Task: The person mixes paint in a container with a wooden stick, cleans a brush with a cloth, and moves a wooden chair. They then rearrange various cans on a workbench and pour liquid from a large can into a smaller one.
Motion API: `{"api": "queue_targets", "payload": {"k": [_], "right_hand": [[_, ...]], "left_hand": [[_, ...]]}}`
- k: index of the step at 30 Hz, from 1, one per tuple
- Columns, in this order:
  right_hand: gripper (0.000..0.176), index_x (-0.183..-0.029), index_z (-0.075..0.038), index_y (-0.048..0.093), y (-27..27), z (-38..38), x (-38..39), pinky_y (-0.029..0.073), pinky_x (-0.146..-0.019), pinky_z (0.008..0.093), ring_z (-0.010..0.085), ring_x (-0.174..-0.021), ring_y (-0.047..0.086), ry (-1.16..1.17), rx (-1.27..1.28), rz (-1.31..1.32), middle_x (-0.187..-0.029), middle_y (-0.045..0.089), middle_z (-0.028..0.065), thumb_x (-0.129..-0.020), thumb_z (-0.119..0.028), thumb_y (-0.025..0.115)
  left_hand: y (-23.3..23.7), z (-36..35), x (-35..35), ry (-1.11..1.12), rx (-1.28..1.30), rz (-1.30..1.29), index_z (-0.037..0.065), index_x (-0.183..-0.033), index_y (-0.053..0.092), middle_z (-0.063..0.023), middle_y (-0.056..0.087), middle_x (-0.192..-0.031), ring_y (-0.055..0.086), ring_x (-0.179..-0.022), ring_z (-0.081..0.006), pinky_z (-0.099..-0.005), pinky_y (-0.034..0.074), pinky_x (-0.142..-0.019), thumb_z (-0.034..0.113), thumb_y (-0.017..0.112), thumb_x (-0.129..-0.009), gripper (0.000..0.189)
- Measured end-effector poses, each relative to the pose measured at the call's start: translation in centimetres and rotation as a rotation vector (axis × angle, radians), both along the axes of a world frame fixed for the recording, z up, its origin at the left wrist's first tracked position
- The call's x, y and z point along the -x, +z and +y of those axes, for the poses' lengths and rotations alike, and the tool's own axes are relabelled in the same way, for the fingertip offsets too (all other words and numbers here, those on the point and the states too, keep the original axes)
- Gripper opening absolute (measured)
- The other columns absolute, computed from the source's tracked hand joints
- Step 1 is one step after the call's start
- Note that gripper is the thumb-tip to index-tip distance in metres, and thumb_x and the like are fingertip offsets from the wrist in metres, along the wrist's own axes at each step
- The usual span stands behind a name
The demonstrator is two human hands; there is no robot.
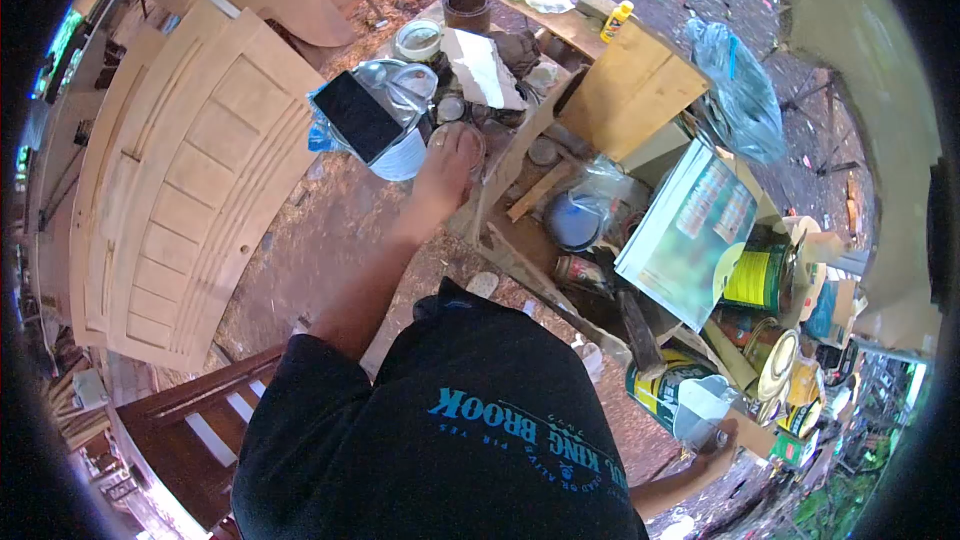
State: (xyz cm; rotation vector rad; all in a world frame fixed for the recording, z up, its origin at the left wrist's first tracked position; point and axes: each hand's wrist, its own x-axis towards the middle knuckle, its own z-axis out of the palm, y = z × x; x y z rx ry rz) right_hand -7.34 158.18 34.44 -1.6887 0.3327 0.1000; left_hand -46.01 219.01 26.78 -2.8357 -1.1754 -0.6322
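Note:
My left hand (448, 168) reaches to the near left edge of the cluttered bench, its fingers bent over a round can (474, 146) and covering most of its top. Beside it stand a small round tin (450, 108) and a white tub (400, 156) with a dark flat rectangular thing (357, 116) over it. At the lower right, my right hand (712, 458) is closed at the edge of a whitish translucent plastic container (703, 410). Its fingers are partly hidden. Behind that container lies a yellow-and-green paint can (655, 388).
A wooden box (530, 270) holds a blue-topped can (574, 220), and a printed sheet (690, 230) leans over it. More paint cans (778, 360) crowd the right. Carved wooden door panels (190, 200) lean at left. A blue plastic bag (738, 90) is at the upper right.

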Motion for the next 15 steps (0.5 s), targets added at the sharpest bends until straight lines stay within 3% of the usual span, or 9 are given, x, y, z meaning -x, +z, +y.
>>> {"api": "queue_targets", "payload": {"k": [2,6,9,10,13,15], "right_hand": [[0.039,-0.117,-0.001,0.06,-0.2,-0.8,0.3,0.05,-0.087,0.0374,0.0253,-0.099,0.06,0.035,0.002,0.015,-0.113,0.061,0.0112,-0.087,-0.025,0.064],[0.041,-0.118,-0.001,0.06,2.1,1.3,2.3,0.052,-0.082,0.0346,0.0238,-0.098,0.06,0.06,0.041,0.043,-0.111,0.061,0.0105,-0.087,-0.028,0.064],[0.041,-0.118,-0.001,0.059,2.2,2.1,3.3,0.053,-0.073,0.0311,0.0201,-0.091,0.062,0.031,0.083,0.02,-0.107,0.063,0.0074,-0.088,-0.029,0.064],[0.041,-0.118,-0.001,0.059,0.6,0.1,2.1,0.053,-0.072,0.031,0.0194,-0.089,0.062,0.019,0.113,0.037,-0.106,0.063,0.007,-0.088,-0.028,0.064],[0.041,-0.117,-0.001,0.058,-0.5,-0.8,3.2,0.052,-0.066,0.0314,0.018,-0.081,0.062,0.019,0.098,-0.056,-0.102,0.063,0.007,-0.088,-0.03,0.065],[0.041,-0.115,-0.001,0.058,-0.8,0.2,4.0,0.051,-0.066,0.0308,0.0183,-0.082,0.061,-0.103,0.067,-0.125,-0.101,0.062,0.0082,-0.088,-0.03,0.065]], "left_hand": [[-1.0,2.1,-0.3,-0.018,-0.061,0.231,-0.007,-0.122,0.045,-0.0272,0.05,-0.118,0.047,-0.115,-0.0409,-0.045,0.04,-0.098,0.005,0.058,-0.074,0.051],[0.8,3.3,-1.5,-0.02,0.094,0.459,-0.007,-0.125,0.044,-0.023,0.055,-0.112,0.05,-0.113,-0.0392,-0.0448,0.04,-0.096,0.011,0.059,-0.078,0.052],[-0.6,4.3,-1.8,-0.02,0.154,0.431,-0.007,-0.128,0.042,-0.0222,0.054,-0.111,0.05,-0.112,-0.0383,-0.0454,0.037,-0.099,0.013,0.063,-0.076,0.06],[1.8,3.4,-2.1,-0.055,0.217,0.459,-0.008,-0.13,0.038,-0.0223,0.052,-0.114,0.049,-0.112,-0.0375,-0.0442,0.034,-0.101,0.018,0.071,-0.069,0.074],[1.8,3.1,-1.8,-0.028,0.242,0.43,-0.008,-0.131,0.036,-0.0231,0.049,-0.117,0.048,-0.112,-0.0373,-0.0433,0.035,-0.101,0.021,0.076,-0.063,0.084],[4.0,2.5,-2.3,-0.016,0.206,0.391,-0.009,-0.131,0.036,-0.0224,0.049,-0.118,0.048,-0.112,-0.0374,-0.043,0.038,-0.098,0.024,0.078,-0.063,0.087]]}}
